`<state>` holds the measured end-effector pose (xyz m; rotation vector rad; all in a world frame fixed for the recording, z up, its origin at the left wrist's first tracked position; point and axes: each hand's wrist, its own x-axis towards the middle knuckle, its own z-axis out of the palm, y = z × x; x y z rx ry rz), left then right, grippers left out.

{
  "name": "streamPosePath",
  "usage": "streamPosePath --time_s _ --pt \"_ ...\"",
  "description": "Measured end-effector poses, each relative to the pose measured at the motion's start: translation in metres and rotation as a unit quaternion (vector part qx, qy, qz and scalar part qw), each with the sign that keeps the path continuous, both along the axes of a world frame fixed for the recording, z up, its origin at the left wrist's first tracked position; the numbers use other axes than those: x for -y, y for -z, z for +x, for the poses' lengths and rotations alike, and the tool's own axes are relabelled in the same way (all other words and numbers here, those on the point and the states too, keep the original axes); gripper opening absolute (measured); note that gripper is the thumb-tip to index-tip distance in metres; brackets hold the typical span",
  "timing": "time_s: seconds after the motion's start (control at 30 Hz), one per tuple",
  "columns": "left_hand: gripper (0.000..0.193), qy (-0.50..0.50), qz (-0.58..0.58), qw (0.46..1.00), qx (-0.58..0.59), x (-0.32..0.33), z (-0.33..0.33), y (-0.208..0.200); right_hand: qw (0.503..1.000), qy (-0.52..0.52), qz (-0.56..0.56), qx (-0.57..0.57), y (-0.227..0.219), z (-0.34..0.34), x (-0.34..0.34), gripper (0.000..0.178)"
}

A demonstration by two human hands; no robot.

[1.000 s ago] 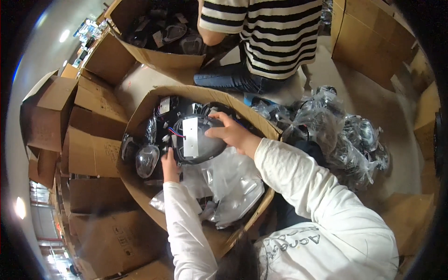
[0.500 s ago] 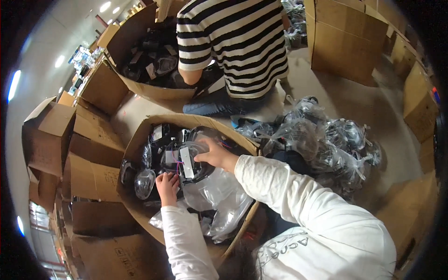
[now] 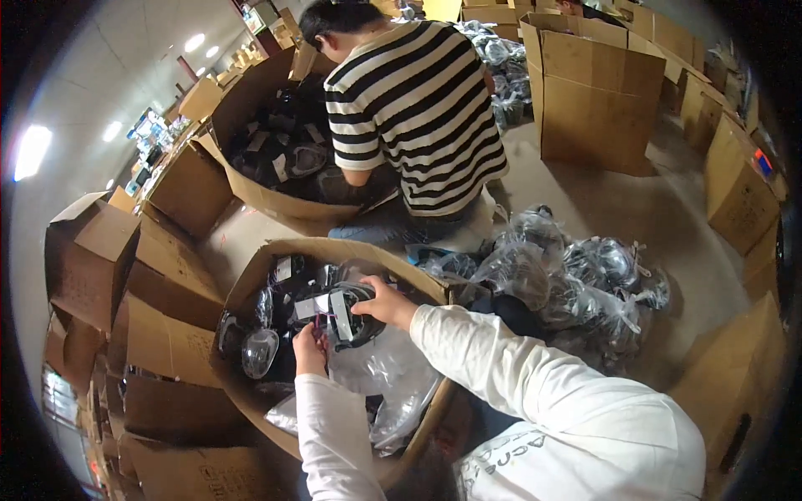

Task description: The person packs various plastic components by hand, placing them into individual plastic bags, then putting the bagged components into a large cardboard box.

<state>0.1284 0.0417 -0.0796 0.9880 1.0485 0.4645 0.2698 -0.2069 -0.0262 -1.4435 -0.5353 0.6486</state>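
Inside the near cardboard box [image 3: 242,367], my right hand [image 3: 384,302] grips a bundle of coiled dark cable [image 3: 361,324] beside a light grey rectangular piece [image 3: 342,316]. The fingers curve over the bundle's right side. My left hand [image 3: 311,346] pinches thin purple-red wires [image 3: 318,321] just left of the grey piece; its fingertips are partly hidden. A second pale rectangle [image 3: 312,307] lies beside it. Clear plastic bags [image 3: 368,367] sit below my right hand. A clear, rounded plastic piece [image 3: 260,351] lies at the box's left side, among dark parts.
Ahead, a person in a striped shirt [image 3: 418,108] bends over another large box [image 3: 276,200] of dark parts. Plastic-wrapped items [image 3: 568,284] are heaped on the floor to the right. Cardboard boxes stand stacked at left [image 3: 92,259] and far right [image 3: 593,100].
My left hand has closed on the wires, and my right hand has closed on the cable bundle. The grey piece has shifted and a second pale rectangle shows. The view has tilted upward.
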Motion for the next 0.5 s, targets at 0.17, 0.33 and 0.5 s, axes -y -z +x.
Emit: streamPosePath --time_s 0.17,0.33,0.5 --pt "0.027 -0.035 0.332 0.940 -0.074 -0.005 -0.020 -0.007 0.999 0.002 0.014 0.029 -0.011 -0.002 -0.013 0.083" --pt "0.033 -0.060 0.469 0.878 -0.068 0.019 -0.097 -0.070 0.994 -0.092 -0.037 0.041 -0.012 -0.013 -0.020 0.082" --pt "0.023 -0.079 0.605 0.779 -0.147 0.076 -0.124 -0.160 0.972 -0.186 -0.092 0.113 -0.031 -0.045 -0.028 0.082"
